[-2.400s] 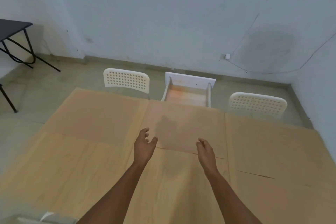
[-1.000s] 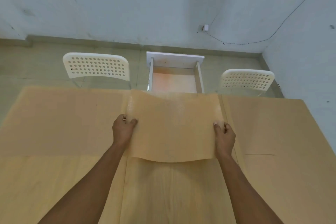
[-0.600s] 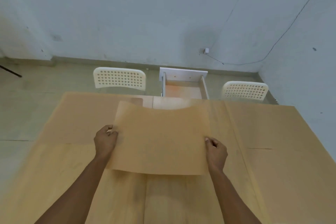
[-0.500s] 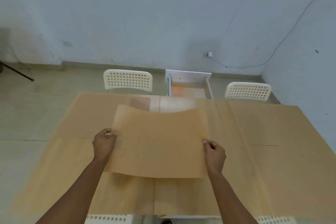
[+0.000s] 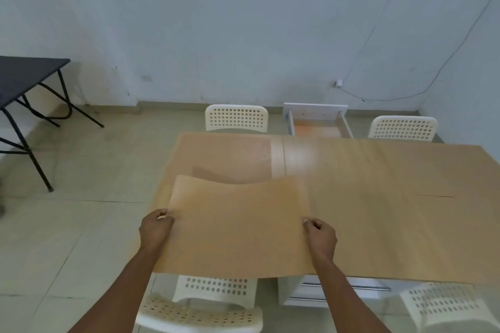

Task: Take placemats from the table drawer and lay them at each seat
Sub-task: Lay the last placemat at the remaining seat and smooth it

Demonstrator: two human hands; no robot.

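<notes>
I hold a tan placemat (image 5: 235,227) by its two side edges, just above the near left part of the table (image 5: 300,157). My left hand (image 5: 155,230) grips the left edge and my right hand (image 5: 320,234) pinches the right edge. The sheet sags in the middle and its near edge overhangs the table's front. A placemat (image 5: 224,154) lies flat at the far left seat. A larger tan sheet (image 5: 400,205) covers the table's right side. The white drawer (image 5: 316,123) stands pulled out at the far side.
Two white perforated chairs (image 5: 236,117) (image 5: 403,128) stand at the far side. A near chair (image 5: 205,305) is below the held mat, another (image 5: 443,305) at lower right. A white drawer front (image 5: 338,292) shows under the near edge. A black folding table (image 5: 24,76) stands at left.
Both hands took the middle placemat by its sides, lifted it and drew it back and left toward the near seat. The view pulled back, showing the near chairs.
</notes>
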